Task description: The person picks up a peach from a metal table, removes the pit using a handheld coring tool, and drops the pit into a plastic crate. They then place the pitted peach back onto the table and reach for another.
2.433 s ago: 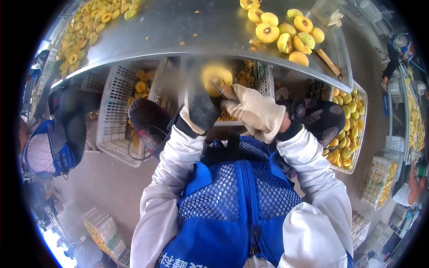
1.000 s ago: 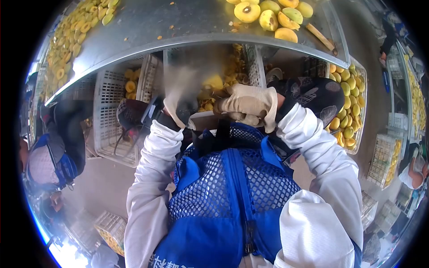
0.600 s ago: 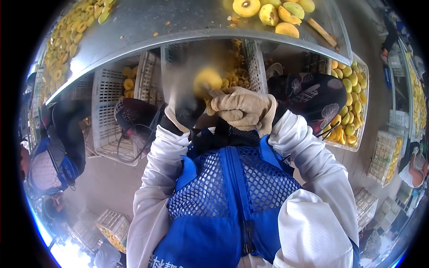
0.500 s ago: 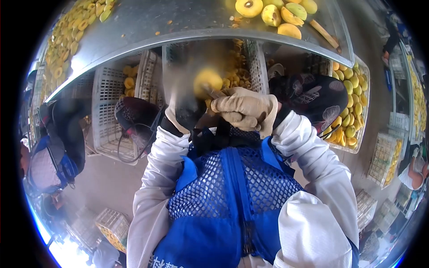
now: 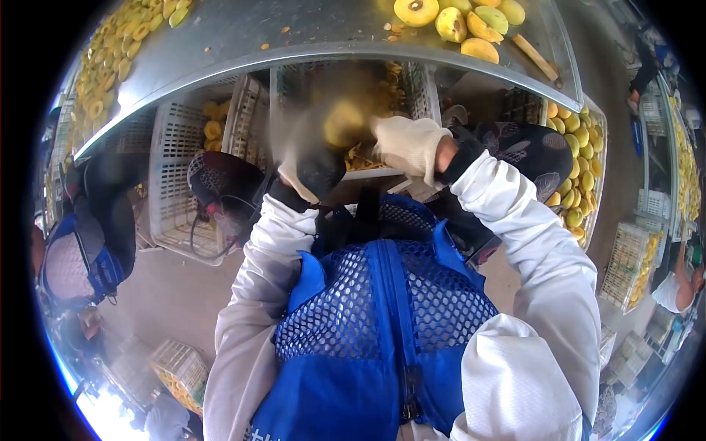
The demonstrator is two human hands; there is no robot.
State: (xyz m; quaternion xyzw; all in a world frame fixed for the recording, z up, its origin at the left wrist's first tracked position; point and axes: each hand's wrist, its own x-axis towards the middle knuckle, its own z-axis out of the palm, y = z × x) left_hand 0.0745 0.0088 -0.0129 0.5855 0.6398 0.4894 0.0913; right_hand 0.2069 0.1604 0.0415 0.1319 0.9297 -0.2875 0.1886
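Note:
My left hand (image 5: pixel 298 147), in a pale glove, is largely hidden by a blurred patch. A round yellow fruit (image 5: pixel 343 123) is held at its fingertips, above a crate (image 5: pixel 424 88) of yellow fruit pieces. Close to the fruit's right side is my right hand (image 5: pixel 412 147), in a cream glove, back of the hand up. Its fingers are curled closed toward the fruit; whatever lies within them is hidden.
A metal table (image 5: pixel 309 29) spans the top, bearing cut fruit (image 5: pixel 479 50), a wooden-handled tool (image 5: pixel 537 60) and a fruit pile (image 5: pixel 110 66). Crates stand left (image 5: pixel 165 176) and right (image 5: pixel 601 184). A person (image 5: pixel 81 257) is at the left.
My right hand has moved right and slightly up, away from the fruit. The narrow tool seen at its fingertips before no longer shows clearly. My left hand still holds the fruit.

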